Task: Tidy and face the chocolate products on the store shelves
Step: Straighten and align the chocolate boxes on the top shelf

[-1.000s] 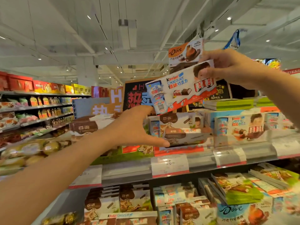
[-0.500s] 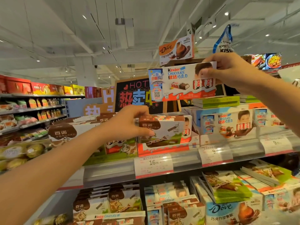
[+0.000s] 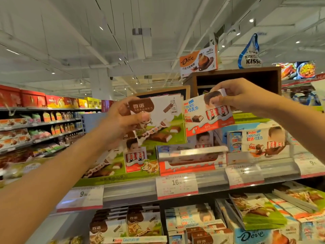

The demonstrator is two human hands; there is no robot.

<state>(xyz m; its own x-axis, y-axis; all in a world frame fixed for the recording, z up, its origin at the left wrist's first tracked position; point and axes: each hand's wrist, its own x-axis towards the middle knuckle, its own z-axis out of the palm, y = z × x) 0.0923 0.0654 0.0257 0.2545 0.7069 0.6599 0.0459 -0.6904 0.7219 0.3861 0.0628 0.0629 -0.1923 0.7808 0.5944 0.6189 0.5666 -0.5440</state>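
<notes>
My left hand (image 3: 121,120) grips a brown, white and green milk chocolate box (image 3: 163,120) with a cow on it, lifted above the top shelf. My right hand (image 3: 241,95) pinches the top right corner of a white, blue and red Kinder chocolate box (image 3: 204,115), held up just right of the first box, whose edge overlaps it. Below both, a red and white Kinder display tray (image 3: 190,166) sits on the top shelf (image 3: 211,180). More Kinder boxes (image 3: 255,140) stand upright to the right.
Price tags (image 3: 176,185) line the shelf rail. A lower shelf holds several cow boxes (image 3: 142,224), Kinder boxes and a Dove box (image 3: 253,235). A brown wooden display (image 3: 235,78) and Dove sign (image 3: 198,62) rise behind. Another aisle of shelves (image 3: 35,131) runs at the left.
My left hand has picked the cow box off the top shelf and raised it up beside the Kinder box. My right hand keeps its Kinder box at about the same height.
</notes>
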